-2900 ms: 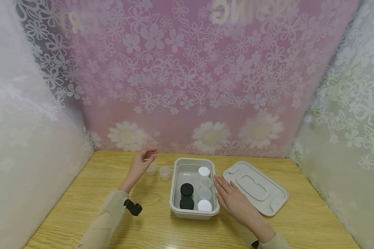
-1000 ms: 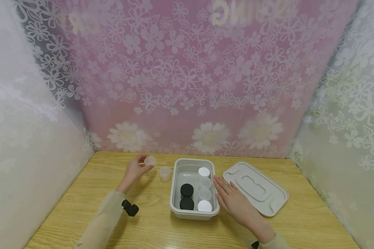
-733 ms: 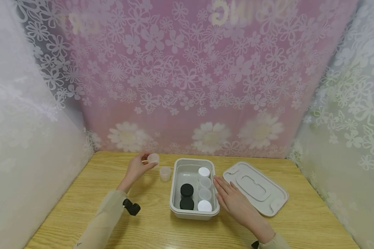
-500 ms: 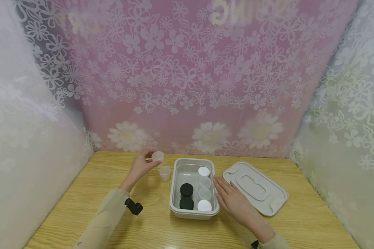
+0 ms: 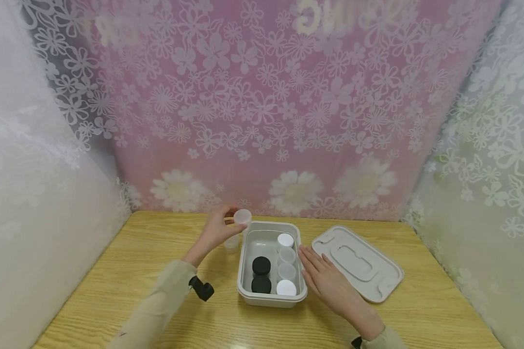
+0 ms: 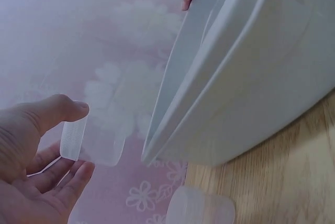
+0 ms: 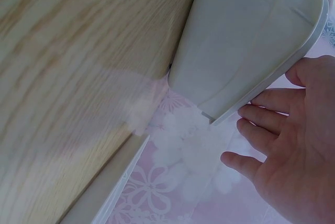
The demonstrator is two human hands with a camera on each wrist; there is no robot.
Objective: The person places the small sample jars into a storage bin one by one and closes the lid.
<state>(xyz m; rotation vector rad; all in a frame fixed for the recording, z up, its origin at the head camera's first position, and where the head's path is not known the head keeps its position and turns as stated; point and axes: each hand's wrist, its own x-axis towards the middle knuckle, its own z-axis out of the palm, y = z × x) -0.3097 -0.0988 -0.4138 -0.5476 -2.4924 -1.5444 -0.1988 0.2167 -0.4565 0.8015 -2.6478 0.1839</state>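
My left hand (image 5: 216,230) pinches a small translucent plastic jar (image 5: 242,217) by its ridged cap, thumb on one side and fingers on the other. The jar is raised near the far left corner of a pale grey plastic box (image 5: 272,299). Another translucent jar (image 6: 199,208) stands on the table left of the box, partly covered by my left hand in the head view. Inside the box are two black-capped jars (image 5: 261,265) on the left and a column of white-capped (image 5: 286,240) and translucent jars (image 5: 286,271) on the right. My right hand (image 5: 325,281) rests with straight fingers against the box's right rim.
A pale grey lid (image 5: 358,264) with a moulded centre lies slanted on the wooden table (image 5: 179,320), right of the box and close to my right hand. Flower-patterned curtains (image 5: 262,121) close in the back and both sides.
My left hand has taken hold of the far-left jar, lifted it off the table and carried it right, over to the box's far left corner. The right hand has stayed at the rim.
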